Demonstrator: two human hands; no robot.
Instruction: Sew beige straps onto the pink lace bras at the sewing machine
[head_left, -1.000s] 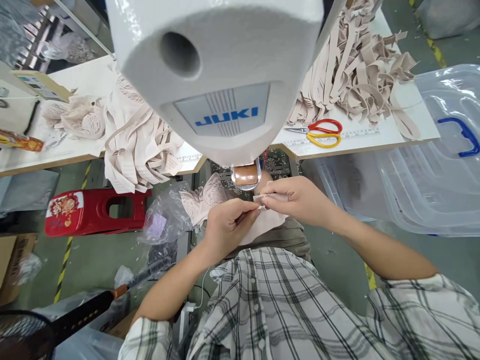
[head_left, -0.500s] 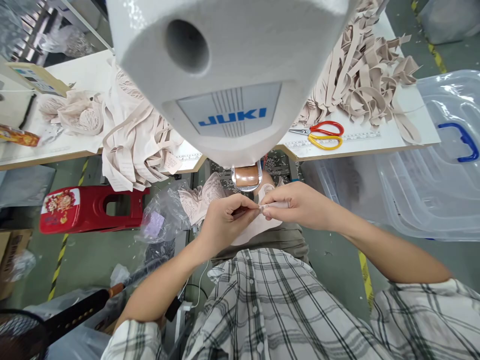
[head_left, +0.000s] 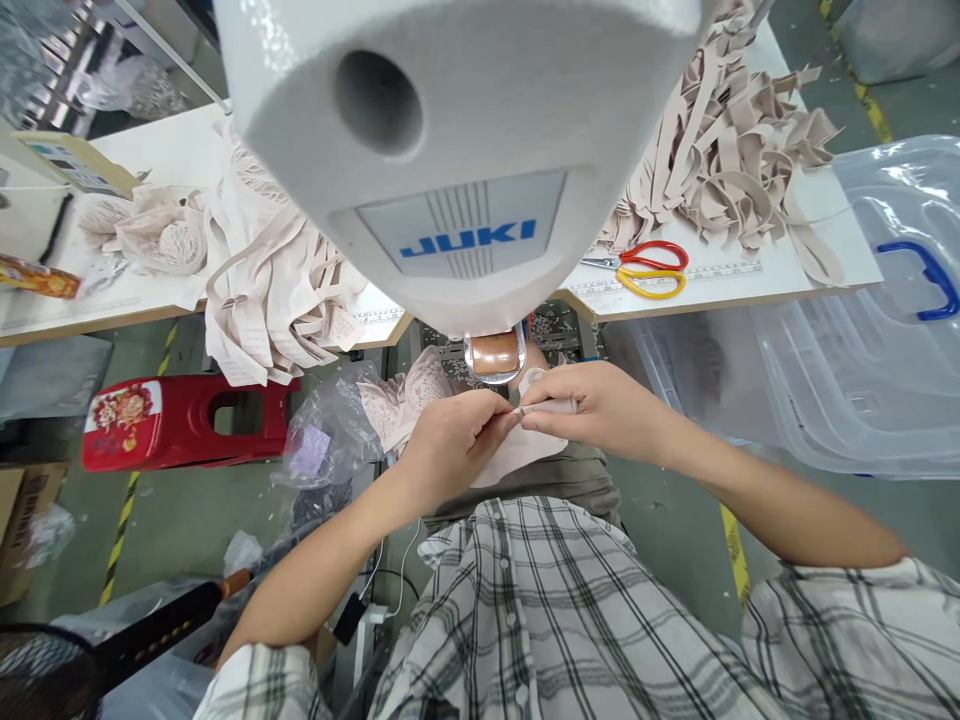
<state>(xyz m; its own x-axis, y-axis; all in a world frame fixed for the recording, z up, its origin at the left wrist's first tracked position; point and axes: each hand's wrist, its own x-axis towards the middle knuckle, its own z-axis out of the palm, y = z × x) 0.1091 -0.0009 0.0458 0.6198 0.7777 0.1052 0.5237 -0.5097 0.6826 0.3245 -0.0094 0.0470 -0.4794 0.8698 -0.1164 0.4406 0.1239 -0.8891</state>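
Observation:
Just below the head of a white JUKI sewing machine [head_left: 480, 120], my two hands meet at the fingertips. My left hand [head_left: 454, 440] pinches a beige fabric strap, with thumb and forefinger pressed together at its end. My right hand [head_left: 589, 405] grips the same beige strap [head_left: 553, 406], which lies folded between its fingers. Beneath them, pale beige fabric [head_left: 517, 455] hangs over my lap. To the left of my left hand is a lace bra cup [head_left: 409, 395]; whether it joins the strap is hidden.
Red-and-yellow scissors [head_left: 651, 270] lie on the right tabletop before a heap of beige straps [head_left: 735, 160]. More straps [head_left: 270, 290] hang off the left table edge. A red stool [head_left: 187, 420] stands at left, clear plastic bins [head_left: 847, 380] at right.
My left hand has rolled slightly, its fingers curling more closely around the strap's end. My right hand keeps its hold almost unmoved. The view has shifted a little.

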